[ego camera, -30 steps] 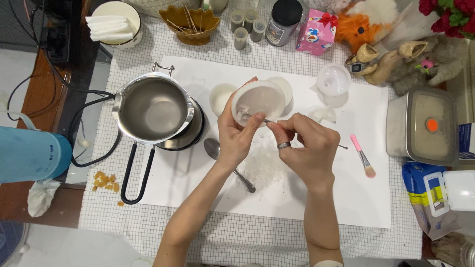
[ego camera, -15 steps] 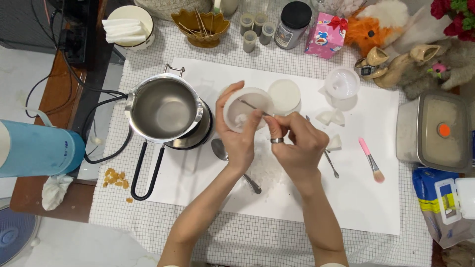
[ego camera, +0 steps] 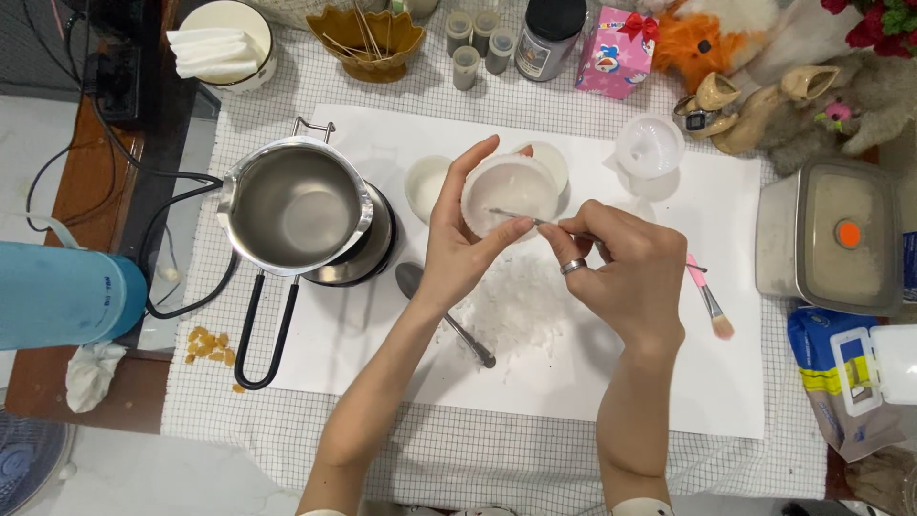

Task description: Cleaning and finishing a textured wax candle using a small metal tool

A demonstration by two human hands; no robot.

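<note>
the round white wax-filled cup [ego camera: 511, 191] in my hands is pale against the white paper sheet [ego camera: 669, 382]. the tablecloth on the counter [ego camera: 497, 449] is white with a thin dark grid. silver steel pot [ego camera: 294, 205], black looped handle [ego camera: 258, 334]. pink-handled brush [ego camera: 709, 298]. blue bottle [ego camera: 67, 294].

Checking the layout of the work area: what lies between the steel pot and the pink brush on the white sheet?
In the head view, between the steel pot and pink brush lie a spoon, white flakes and both hands.

Table [ego camera: 535, 468] wearing a checked cloth [ego camera: 287, 430], white sheet [ego camera: 382, 373] lying over it, jars [ego camera: 478, 48], lidded box [ego camera: 841, 239], pink carton [ego camera: 613, 53] sitting around.
</note>
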